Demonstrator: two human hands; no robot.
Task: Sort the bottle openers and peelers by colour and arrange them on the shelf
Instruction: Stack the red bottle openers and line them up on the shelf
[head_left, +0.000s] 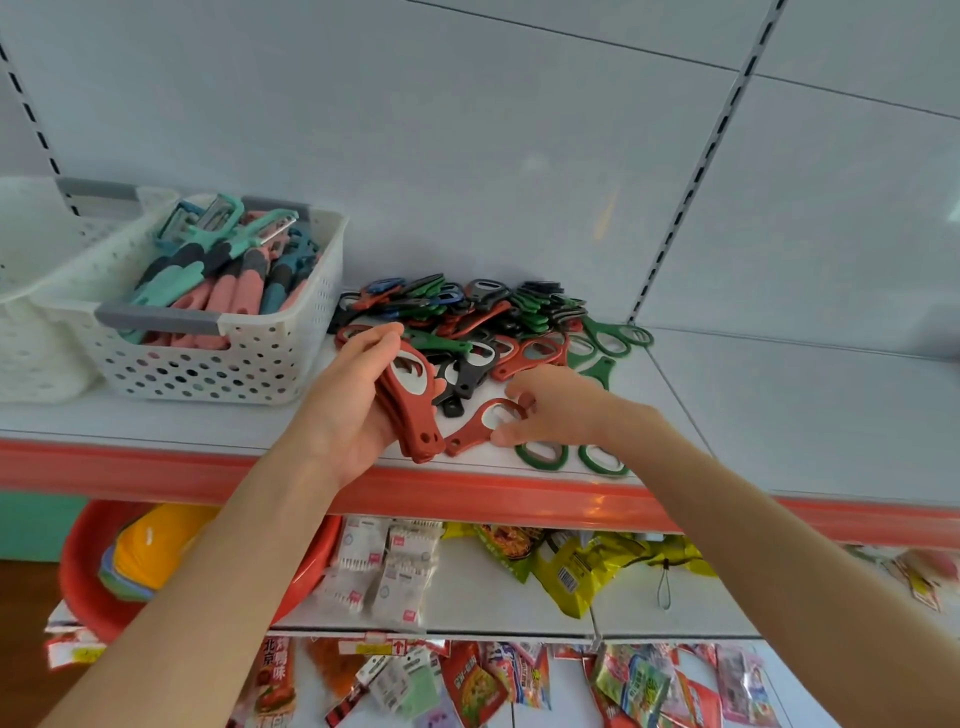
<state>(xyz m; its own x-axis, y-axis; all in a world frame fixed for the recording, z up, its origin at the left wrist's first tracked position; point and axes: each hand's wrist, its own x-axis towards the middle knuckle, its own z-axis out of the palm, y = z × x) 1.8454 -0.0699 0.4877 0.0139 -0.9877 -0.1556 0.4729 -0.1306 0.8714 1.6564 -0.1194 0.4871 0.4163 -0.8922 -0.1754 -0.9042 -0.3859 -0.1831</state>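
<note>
At the middle of the frame the left grip (353, 400) is curled round a stack of red bottle openers (415, 410), held tilted just above the shelf (779, 410); just right of it the right grip (556, 410) pinches the head of a single red opener (475, 428) between thumb and fingers, its handle end just beside the stack; behind both lies a mixed pile of openers (483, 317), red, green, black and blue; two green openers (543, 457) lie at the shelf's front edge under the right wrist; at the left of the frame a white perforated basket (208, 369) holds teal, pink and dark blue peelers (228, 280).
</note>
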